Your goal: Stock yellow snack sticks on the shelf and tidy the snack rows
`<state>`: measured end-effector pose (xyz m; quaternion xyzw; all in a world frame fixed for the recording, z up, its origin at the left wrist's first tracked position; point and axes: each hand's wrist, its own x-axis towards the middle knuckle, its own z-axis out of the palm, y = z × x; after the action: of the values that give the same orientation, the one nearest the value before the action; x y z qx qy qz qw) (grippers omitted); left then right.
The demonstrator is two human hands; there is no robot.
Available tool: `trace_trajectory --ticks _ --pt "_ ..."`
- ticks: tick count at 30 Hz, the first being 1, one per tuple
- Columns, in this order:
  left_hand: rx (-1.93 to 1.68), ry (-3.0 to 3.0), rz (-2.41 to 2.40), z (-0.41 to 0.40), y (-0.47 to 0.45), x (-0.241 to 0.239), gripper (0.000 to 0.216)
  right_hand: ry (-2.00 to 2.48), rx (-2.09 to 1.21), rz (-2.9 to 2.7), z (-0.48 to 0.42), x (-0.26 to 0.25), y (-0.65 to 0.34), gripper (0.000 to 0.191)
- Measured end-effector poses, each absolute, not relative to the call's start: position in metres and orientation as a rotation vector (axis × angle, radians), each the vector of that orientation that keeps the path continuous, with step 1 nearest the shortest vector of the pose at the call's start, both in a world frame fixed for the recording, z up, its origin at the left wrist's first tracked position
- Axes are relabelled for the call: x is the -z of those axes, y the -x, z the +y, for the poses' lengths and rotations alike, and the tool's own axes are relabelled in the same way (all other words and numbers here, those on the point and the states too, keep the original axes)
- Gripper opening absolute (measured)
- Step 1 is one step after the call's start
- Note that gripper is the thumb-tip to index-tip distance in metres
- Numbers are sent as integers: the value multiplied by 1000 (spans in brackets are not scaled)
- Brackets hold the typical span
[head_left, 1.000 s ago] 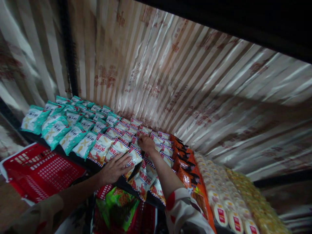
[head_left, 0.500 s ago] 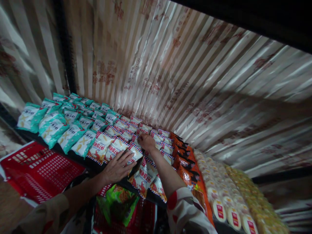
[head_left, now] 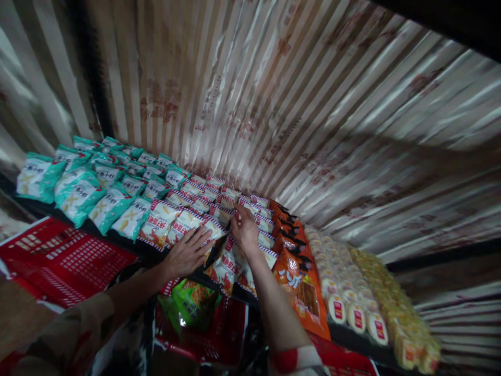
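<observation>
Rows of red-and-white snack packets (head_left: pixel 183 201) lie on a dark shelf (head_left: pixel 117 239). My left hand (head_left: pixel 188 251) rests flat, fingers spread, on a front packet (head_left: pixel 213 230) of that kind. My right hand (head_left: pixel 245 230) reaches further in, palm down, fingers bent over packets in the middle of the same rows; whether it grips one is hidden. More red-and-white packets (head_left: pixel 227 263) hang over the shelf's front edge below it.
Teal packets (head_left: pixel 78 190) fill the shelf's left part. Orange packets (head_left: pixel 295 261), round white cakes (head_left: pixel 340 292) and yellow ones (head_left: pixel 395 308) lie to the right. A red basket (head_left: pixel 58 258) sits lower left, a green bag (head_left: pixel 191 300) below the shelf. A striped foil wall (head_left: pixel 293 104) stands behind.
My right hand has drawn back toward the shelf's front, over nearer packets. My left hand has stayed on the front packet. The view has shifted slightly.
</observation>
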<state>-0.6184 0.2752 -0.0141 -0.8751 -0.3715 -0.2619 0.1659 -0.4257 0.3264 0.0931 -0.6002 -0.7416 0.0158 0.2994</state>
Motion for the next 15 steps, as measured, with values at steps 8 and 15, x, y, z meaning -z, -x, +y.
trace_trajectory --ticks 8,15 --pt "746 2536 -1103 274 619 17 50 1735 163 -1631 190 -34 398 40" --pt "742 2529 -1110 272 619 15 50 2045 57 -1656 161 -6 422 60"
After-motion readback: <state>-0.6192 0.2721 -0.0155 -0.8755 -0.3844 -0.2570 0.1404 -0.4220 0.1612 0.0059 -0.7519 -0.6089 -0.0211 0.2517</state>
